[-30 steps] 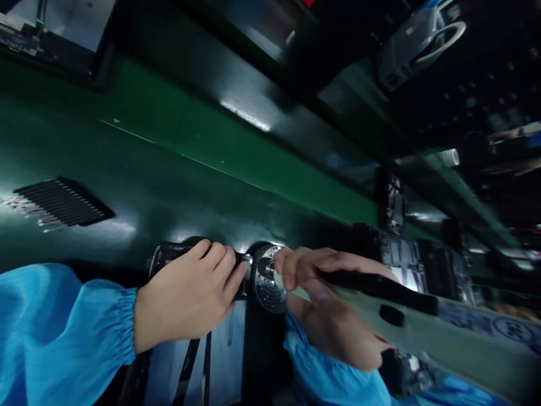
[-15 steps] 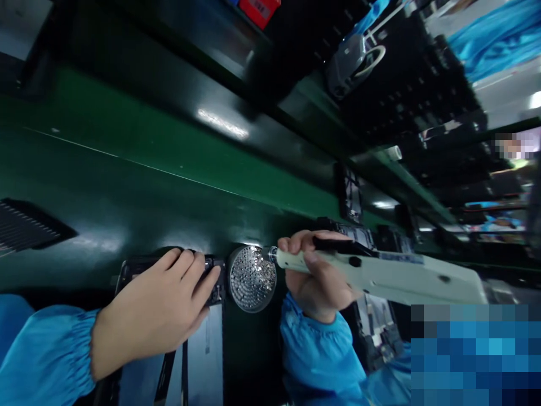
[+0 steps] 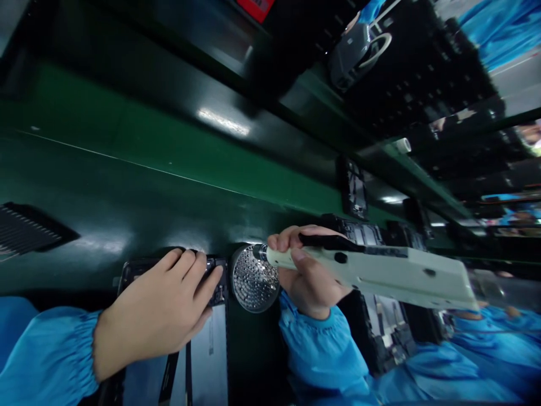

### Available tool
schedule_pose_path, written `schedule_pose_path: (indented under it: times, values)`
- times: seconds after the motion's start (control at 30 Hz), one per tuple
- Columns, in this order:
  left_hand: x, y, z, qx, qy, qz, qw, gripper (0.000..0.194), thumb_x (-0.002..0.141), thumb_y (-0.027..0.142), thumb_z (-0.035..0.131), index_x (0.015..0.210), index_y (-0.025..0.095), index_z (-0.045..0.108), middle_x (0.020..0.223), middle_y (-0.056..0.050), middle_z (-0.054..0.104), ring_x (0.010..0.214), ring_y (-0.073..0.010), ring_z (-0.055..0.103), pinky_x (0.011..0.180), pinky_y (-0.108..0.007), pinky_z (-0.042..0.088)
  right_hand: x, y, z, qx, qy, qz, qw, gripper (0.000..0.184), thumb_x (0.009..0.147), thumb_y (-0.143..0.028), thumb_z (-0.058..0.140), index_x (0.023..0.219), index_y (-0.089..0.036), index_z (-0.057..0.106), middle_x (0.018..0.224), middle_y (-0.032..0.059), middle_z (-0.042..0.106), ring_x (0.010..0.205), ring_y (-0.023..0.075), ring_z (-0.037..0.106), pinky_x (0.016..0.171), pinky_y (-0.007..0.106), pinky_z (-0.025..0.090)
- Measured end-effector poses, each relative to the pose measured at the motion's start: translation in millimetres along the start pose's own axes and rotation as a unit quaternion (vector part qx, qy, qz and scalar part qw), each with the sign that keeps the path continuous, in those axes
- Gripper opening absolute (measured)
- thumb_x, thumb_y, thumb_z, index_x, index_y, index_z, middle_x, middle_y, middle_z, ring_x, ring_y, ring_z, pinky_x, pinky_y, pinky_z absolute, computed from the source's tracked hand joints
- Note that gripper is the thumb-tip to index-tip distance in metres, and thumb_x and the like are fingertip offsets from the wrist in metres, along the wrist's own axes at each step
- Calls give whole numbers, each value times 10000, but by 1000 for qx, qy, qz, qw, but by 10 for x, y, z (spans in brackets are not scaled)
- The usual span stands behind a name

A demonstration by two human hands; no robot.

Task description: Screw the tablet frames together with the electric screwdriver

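Opened flat device (image 3: 207,344) is laid on the green tabletop (image 3: 139,197) at the lower left of the view, to the right of a black ridged piece (image 3: 34,228) by the left edge. Its upper part is covered by the left hand (image 3: 156,310), set palm down with fingers bent over the top edge; whether anything is pinched beneath cannot be told. Beside the device stands a round metal dish (image 3: 234,282), filled with small shiny pieces (image 3: 256,285). Over the dish is held the tip (image 3: 258,252) of a pale green driver (image 3: 393,273), its front end enclosed by the wrapped fingers and thumb of the right hand (image 3: 313,276). Beyond that hand, another opened device (image 3: 384,321) is seen, and at the lower right, blue sleeves (image 3: 448,372), somewhat blurred.
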State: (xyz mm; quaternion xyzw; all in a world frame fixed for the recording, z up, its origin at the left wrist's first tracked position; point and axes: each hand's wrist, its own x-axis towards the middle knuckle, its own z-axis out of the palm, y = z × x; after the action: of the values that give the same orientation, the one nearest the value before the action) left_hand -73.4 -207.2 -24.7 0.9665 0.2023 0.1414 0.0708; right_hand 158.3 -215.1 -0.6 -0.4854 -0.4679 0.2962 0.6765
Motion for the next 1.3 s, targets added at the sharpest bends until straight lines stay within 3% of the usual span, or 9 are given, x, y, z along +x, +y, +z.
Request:
schedule_pose_path:
  times: [0.47, 0.67, 0.83, 0.93, 1.03, 1.13, 1.3]
  values:
    - [17, 3, -1, 3, 13, 0, 1000, 471, 1024, 334, 407, 1347, 70, 627, 1176, -214, 693, 1061, -364, 648, 861, -498, 533, 5, -11, 26, -14, -6, -13, 1000, 195, 721, -139, 684, 897, -221, 705, 676, -20, 564, 609, 148, 579, 547, 313, 489]
    - [22, -11, -14, -5, 13, -7, 1000, 476, 1017, 370, 469, 1351, 69, 628, 1162, -211, 698, 1065, -356, 649, 869, -477, 512, -18, 23, 8, -19, -1, 1, 1000, 223, 720, -163, 715, 933, -230, 701, 667, -30, 560, 626, 144, 583, 580, 317, 503]
    - [24, -18, 3, -13, 10, -9, 1000, 499, 1016, 402, 485, 1365, 70, 615, 1196, -210, 686, 1076, -346, 642, 875, -459, 502, -6, -205, 26, -8, -5, -2, 1000, 269, 711, -150, 711, 964, -240, 712, 675, -28, 565, 629, 143, 574, 588, 314, 494]
    - [29, -25, -5, -11, 3, -3, 1000, 508, 1029, 400, 435, 1349, 52, 620, 1172, -218, 685, 1037, -342, 642, 840, -451, 502, -73, -483, 141, -13, -37, -15, 999, 277, 731, -107, 693, 971, -243, 719, 714, -22, 568, 650, 141, 566, 594, 318, 495]
    - [39, -32, -22, -12, -7, -1, 1000, 507, 1036, 383, 400, 1338, 38, 615, 1131, -208, 685, 996, -329, 639, 813, -443, 497, -202, -673, 306, -40, -94, 17, 995, 296, 780, -70, 675, 1014, -247, 711, 761, -15, 566, 687, 153, 576, 618, 352, 518]
    - [48, -32, -30, -13, -14, 5, 1000, 505, 1034, 368, 401, 1353, 25, 589, 1105, -199, 682, 999, -324, 630, 798, -434, 487, -314, -701, 412, -78, -142, 47, 986, 289, 829, -83, 661, 1058, -257, 692, 793, -3, 575, 714, 172, 588, 636, 388, 535]
    - [59, -22, -20, -15, -9, 10, 1000, 497, 1025, 362, 431, 1354, 17, 571, 1117, -205, 676, 998, -323, 623, 787, -434, 475, -319, -660, 413, -93, -177, 71, 977, 297, 832, -72, 663, 1055, -266, 694, 769, -9, 574, 694, 169, 601, 621, 383, 561]
